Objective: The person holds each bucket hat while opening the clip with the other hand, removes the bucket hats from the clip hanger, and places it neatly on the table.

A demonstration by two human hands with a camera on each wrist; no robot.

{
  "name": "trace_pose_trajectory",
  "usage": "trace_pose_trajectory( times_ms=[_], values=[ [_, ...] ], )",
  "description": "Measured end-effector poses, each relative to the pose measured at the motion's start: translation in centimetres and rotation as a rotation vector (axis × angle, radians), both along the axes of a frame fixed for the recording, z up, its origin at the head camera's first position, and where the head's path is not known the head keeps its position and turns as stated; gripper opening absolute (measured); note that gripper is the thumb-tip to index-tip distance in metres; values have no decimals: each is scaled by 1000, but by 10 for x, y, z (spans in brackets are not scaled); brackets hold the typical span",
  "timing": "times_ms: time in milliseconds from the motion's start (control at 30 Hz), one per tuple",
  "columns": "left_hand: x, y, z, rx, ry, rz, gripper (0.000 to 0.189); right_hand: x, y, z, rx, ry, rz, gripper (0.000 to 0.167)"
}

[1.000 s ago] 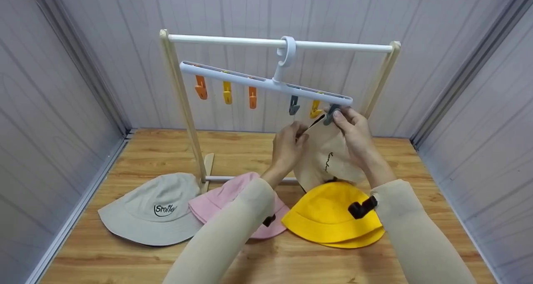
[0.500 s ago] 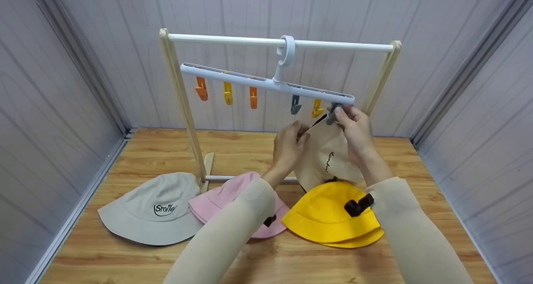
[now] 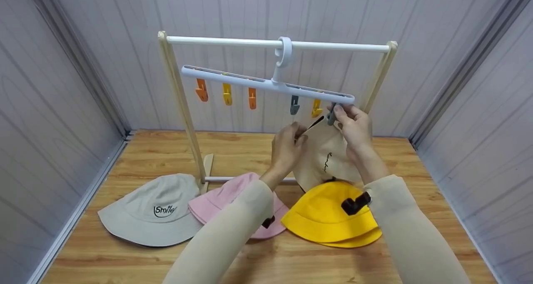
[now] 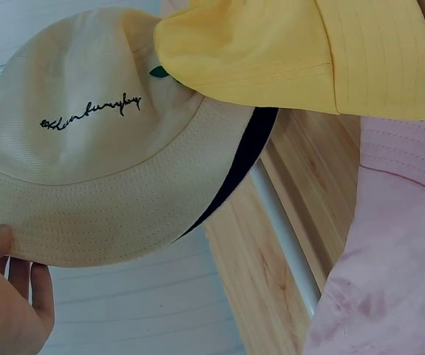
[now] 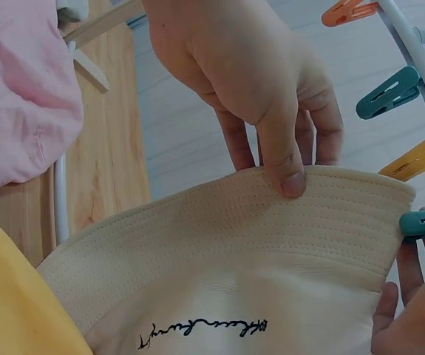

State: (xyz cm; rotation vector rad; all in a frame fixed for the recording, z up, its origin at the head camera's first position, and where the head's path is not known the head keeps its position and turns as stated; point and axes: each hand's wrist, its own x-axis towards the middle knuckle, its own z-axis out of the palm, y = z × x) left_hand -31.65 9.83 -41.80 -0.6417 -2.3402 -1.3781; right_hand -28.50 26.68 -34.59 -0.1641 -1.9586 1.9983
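My left hand point(image 3: 287, 146) pinches the brim of a beige bucket hat point(image 5: 271, 214), thumb on the near side and fingers behind. Dark script marks the hat's crown, and a dark lining shows at its edge in the left wrist view. With thumb and fingers my right hand point(image 3: 356, 132) pinches the grey-green clip point(image 3: 332, 114) at the right end of a white clip hanger point(image 3: 266, 84). That clip's tip meets the brim's corner in the right wrist view; whether it bites the cloth I cannot tell. The hanger tilts down to the right.
The hanger hooks over a rack's white top bar point(image 3: 233, 41). Several other clips hang from it, including a yellow clip point(image 3: 317, 108) beside my right hand. On the table lie a grey hat point(image 3: 154, 205), a pink hat point(image 3: 225, 194) and a yellow hat point(image 3: 329, 209), partly under my arms.
The hanger's left end has dropped slightly, so it tilts a little less. My right wrist has shifted slightly left. Both hands keep their holds.
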Motion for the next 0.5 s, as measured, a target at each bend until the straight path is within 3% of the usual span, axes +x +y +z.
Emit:
trace_pose_trajectory(
  times_ms=[500],
  values=[
    [1,-2,-4,20,47,-10,7,0,-2,1,27,-14,-24,39]
  ],
)
